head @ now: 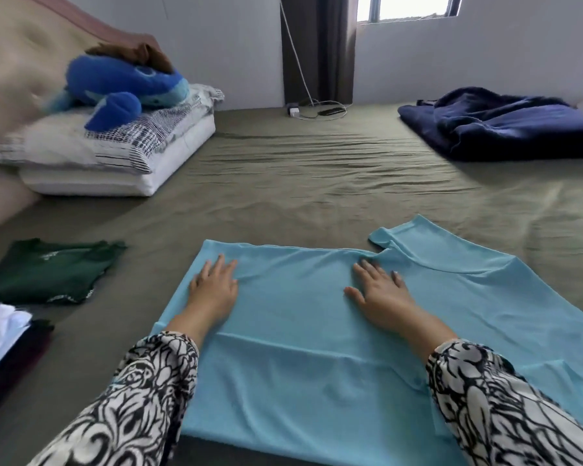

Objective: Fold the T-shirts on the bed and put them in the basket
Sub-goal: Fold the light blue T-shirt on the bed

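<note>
A light blue T-shirt [293, 348] lies spread flat on the olive bed sheet [300, 183] in front of me, its left side folded in and one sleeve sticking out at the upper right. My left hand [213, 286] rests flat on its upper left part with straight fingers. My right hand [381, 290] presses flat near the shirt's middle, close to the sleeve seam. A dark green T-shirt [48, 270] lies crumpled at the left. A pile of folded clothes [4, 338] sits at the left edge. No basket is in view.
Pillows [115, 163] with a blue plush toy [122, 89] are stacked at the back left. A navy blanket [505, 126] lies at the back right. A charger and cable [313, 111] sit by the far wall under a dark curtain.
</note>
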